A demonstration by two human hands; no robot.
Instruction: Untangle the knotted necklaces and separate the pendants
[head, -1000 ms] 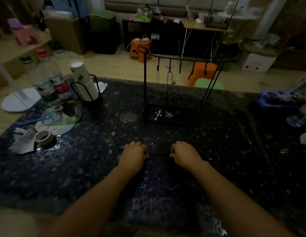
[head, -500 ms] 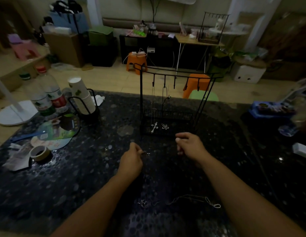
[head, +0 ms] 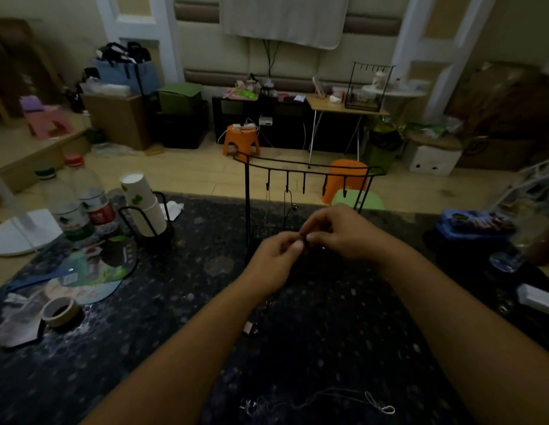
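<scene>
Head cam: both hands are up together in front of the black jewelry stand (head: 307, 176). The left hand (head: 274, 260) and right hand (head: 340, 233) have fingertips curled and meeting, pinching something tiny; too dark to tell what. A loose necklace chain (head: 322, 400) lies on the dark table (head: 144, 332), near its front edge.

The hands (head: 300, 243) meet and hide what they pinch. The thin chain (head: 316, 401) on the table looks too dim to follow.
</scene>
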